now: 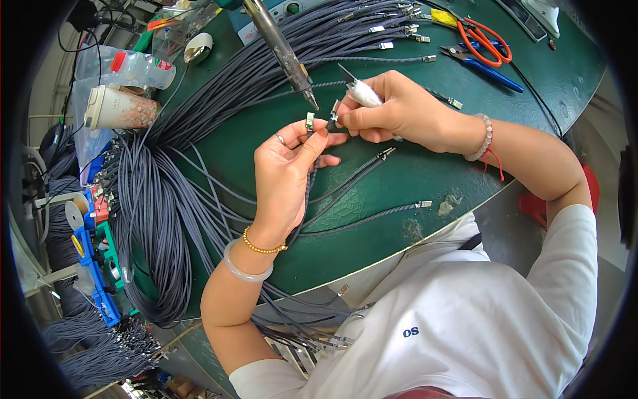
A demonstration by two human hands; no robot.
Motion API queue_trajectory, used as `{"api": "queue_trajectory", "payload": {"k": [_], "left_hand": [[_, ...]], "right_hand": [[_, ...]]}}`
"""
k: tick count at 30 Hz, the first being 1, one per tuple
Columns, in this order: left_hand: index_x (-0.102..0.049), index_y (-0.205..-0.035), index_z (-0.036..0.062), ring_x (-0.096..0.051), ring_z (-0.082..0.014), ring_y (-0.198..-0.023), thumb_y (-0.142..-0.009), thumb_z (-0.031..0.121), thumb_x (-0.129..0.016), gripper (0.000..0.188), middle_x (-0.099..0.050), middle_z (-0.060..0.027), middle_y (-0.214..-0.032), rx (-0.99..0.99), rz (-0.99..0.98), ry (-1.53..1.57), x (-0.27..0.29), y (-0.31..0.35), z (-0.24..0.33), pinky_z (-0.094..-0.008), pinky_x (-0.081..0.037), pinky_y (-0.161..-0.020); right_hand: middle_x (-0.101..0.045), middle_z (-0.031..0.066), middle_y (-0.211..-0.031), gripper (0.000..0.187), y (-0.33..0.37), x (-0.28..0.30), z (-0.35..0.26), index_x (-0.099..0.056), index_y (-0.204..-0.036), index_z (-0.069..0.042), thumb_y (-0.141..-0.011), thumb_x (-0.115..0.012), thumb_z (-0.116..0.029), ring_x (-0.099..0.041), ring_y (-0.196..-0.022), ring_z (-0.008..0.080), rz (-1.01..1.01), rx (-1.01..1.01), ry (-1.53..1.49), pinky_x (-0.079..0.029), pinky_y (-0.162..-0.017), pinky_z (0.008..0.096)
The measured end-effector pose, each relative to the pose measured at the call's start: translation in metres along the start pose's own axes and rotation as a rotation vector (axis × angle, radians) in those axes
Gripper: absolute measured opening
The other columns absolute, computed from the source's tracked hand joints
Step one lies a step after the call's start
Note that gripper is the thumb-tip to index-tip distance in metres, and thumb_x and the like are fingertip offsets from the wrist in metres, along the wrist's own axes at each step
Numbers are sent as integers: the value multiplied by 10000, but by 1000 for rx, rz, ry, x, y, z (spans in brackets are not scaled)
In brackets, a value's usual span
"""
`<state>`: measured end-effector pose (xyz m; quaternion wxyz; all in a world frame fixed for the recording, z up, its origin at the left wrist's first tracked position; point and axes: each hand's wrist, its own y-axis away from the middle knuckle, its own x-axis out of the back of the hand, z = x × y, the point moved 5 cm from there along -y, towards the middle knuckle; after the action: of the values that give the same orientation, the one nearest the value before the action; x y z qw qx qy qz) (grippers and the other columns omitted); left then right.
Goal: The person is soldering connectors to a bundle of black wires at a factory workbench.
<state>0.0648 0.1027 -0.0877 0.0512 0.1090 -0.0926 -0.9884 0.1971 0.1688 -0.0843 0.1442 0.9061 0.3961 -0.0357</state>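
Between the thumb and fingers of my left hand (290,159) is a dark braided cable, its small metal connector (310,122) standing up above the fingertips. My right hand (402,112) is closed around a slim dark-tipped tool with a white wrapped grip (365,94); its exact kind I cannot tell. Right at those fingertips is a second small metal connector (335,108), and the left fingers are close to it. Just above both connectors points the tip of a soldering iron (284,54), which comes down from the top edge.
Bundles of grey cables (156,219) cover the green table's left and far side. Orange-handled scissors (488,43) and blue-handled cutters (488,70) lie at the far right. A cup (123,108) and a bottle (143,70) stand left. Loose cable ends (423,205) lie near the front edge.
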Motion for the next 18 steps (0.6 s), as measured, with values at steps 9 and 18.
{"api": "queue_trajectory", "payload": {"k": [9, 18], "left_hand": [[-541, -949, -52, -600, -158, -700, -838, 101, -557, 190, -594, -124, -844, 18, -81, 5, 12, -4, 2, -203, -425, -524], [-496, -980, -47, -566, -125, -630, -836, 82, -547, 200, -596, -138, -835, 2, -36, -9, 11, 1, 3, -194, -412, -506]], "right_hand": [[-546, 4, -640, 220, -14, 5, -5, -587, -839, -29, -802, -615, -244, -441, -513, 32, 57, 90, 87, -341, -453, 171], [-526, 0, -587, 253, -18, 1, -6, -581, -830, -28, -811, -607, -278, -436, -491, 39, 87, 83, 184, -342, -443, 177]]}}
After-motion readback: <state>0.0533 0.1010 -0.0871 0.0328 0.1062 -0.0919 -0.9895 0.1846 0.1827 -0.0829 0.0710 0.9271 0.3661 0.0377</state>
